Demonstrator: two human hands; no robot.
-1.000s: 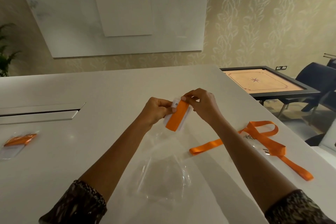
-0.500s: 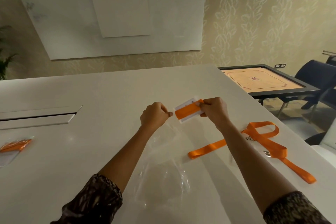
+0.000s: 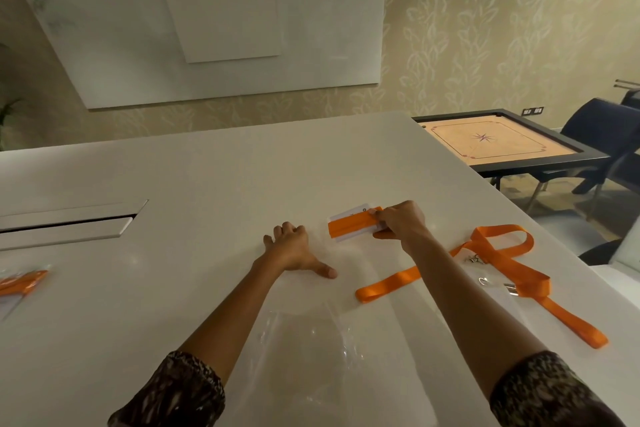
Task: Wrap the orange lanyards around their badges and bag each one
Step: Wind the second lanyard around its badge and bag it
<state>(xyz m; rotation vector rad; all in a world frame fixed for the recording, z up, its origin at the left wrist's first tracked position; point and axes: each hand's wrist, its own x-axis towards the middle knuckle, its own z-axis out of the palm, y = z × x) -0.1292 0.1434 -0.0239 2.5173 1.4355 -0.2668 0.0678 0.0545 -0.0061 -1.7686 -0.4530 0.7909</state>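
Right hand (image 3: 398, 222): pinching one end of the wrapped badge (image 3: 353, 224), thumb under, fingers over the orange band; likely gripped there so the wound lanyard cannot spring loose.
Wrapped badge: held just above the desk (image 3: 207, 177), long side roughly level, free end pointing toward the left hand; the white card shows above and below the orange wrap.
Left hand (image 3: 294, 250): nothing in it, fingers loosely curled, thumb stretched out, palm down on the desk; it seems to pin or reach for clear film lying there, though the film's edge is hard to make out.
Clear bags (image 3: 311, 350): a loose pile of transparent plastic near the desk's front edge, between the forearms; probably kept close for quick bagging.
Loose lanyard (image 3: 498, 260): orange, unwound, looped on the desk at right, metal clips beside it; not yet wrapped.
Finished bag (image 3: 20, 282): at far left, orange visible inside plastic, set well apart from the work.
Step, as judged: wrap done, bag to be opened next.
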